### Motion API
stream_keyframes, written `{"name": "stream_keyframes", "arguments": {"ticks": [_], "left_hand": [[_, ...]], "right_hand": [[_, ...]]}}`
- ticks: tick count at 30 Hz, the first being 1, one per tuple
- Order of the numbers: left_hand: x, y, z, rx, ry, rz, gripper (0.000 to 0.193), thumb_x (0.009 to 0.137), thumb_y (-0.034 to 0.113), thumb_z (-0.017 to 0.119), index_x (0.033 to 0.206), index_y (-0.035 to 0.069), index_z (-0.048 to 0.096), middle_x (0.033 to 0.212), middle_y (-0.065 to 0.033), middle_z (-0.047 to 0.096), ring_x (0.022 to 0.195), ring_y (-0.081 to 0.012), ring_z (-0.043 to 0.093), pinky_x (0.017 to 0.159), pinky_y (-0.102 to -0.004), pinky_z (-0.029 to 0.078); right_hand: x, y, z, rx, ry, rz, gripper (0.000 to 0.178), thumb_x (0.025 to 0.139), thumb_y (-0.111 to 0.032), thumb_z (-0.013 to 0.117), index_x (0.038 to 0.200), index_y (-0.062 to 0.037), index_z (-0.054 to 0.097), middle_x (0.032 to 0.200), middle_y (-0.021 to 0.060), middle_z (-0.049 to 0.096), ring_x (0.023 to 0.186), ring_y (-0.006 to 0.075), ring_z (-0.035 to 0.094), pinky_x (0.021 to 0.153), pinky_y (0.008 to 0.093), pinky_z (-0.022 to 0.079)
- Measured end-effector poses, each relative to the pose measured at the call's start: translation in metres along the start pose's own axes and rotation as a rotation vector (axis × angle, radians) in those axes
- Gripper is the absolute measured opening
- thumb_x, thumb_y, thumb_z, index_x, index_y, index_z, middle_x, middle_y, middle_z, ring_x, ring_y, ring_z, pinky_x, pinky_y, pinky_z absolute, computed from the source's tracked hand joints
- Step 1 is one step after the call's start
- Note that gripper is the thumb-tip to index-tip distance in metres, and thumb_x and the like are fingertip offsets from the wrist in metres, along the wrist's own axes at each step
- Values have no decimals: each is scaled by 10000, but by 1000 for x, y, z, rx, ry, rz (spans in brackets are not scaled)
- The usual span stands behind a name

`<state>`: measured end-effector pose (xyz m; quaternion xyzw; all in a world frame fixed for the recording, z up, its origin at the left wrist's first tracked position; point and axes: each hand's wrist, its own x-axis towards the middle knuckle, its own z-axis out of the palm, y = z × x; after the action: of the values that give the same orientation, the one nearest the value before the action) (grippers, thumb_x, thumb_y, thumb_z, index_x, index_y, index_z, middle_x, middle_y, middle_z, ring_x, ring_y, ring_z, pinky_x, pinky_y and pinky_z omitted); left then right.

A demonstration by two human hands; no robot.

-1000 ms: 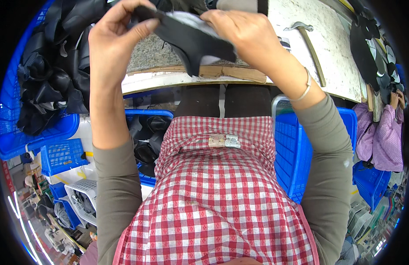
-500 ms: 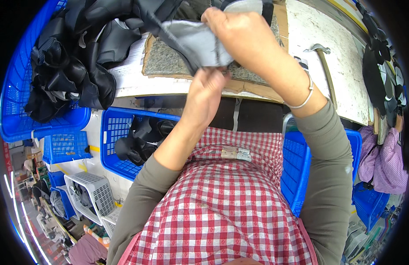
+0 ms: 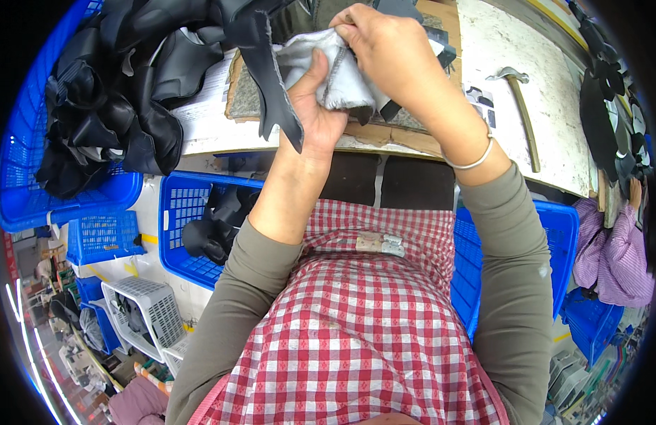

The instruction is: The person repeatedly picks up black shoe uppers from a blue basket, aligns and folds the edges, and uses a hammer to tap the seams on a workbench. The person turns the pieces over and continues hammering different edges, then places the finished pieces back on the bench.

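- Left hand [image 3: 317, 113]: grip half-curled around the black, pale-grey-lined flexible piece [image 3: 342, 79].
- Right hand [image 3: 383, 48]: grip pinching its upper edge.
- Wooden-handled metal hammer [image 3: 523, 113]: on the white bench [image 3: 560, 131].

workshop — hammer [image 3: 524, 122], workbench [image 3: 563, 136], crates [image 3: 173, 228]

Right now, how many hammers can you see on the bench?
1. The hammer lies on the white tabletop, to the right of the right hand. Another could be hidden under the black pieces.
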<state>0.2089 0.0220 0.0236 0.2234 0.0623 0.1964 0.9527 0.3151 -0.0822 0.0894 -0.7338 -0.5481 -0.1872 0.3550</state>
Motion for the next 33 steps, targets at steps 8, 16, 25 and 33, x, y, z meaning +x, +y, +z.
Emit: {"name": "stream_keyframes", "arguments": {"ticks": [8, 16, 25, 33], "left_hand": [[-4, 2, 13, 51, 55, 85, 398, 1028, 161, 674, 1385, 38, 547, 1357, -105, 649, 1320, -247, 596, 1170, -459, 453], [-1, -7, 4, 255, 77, 143, 453, 1000, 229, 723, 1399, 96, 554, 1340, -92, 664, 1290, -281, 615, 1135, -519, 467], [2, -11, -27, -11, -207, -118, 396, 1042, 348, 657, 1353, 107, 610, 1287, -66, 683, 1220, -232, 642, 1072, -473, 495], [-128, 43, 36, 1506, -698, -4, 95, 886, 63, 770, 954, 1, 747, 970, -120, 738, 897, -242, 723, 803, -366, 569]], "right_hand": [[-12, -6, -4, -259, 143, -169, 193, 923, -188, 746, 1081, -79, 754, 960, 106, 778, 818, 266, 770, 675, 337, 618], [-16, 7, 9, -162, 236, -97, 179, 953, -164, 711, 1105, -89, 769, 887, 115, 770, 776, 257, 771, 672, 342, 610], [-17, -29, 6, 446, -123, 502, 174, 1078, -148, 538, 1158, -28, 634, 772, 103, 760, 639, 165, 740, 586, 305, 571], [-30, -31, 9, 412, -27, 570, 174, 1105, -155, 509, 1203, -41, 597, 731, 91, 717, 626, 167, 721, 593, 306, 564]]}}
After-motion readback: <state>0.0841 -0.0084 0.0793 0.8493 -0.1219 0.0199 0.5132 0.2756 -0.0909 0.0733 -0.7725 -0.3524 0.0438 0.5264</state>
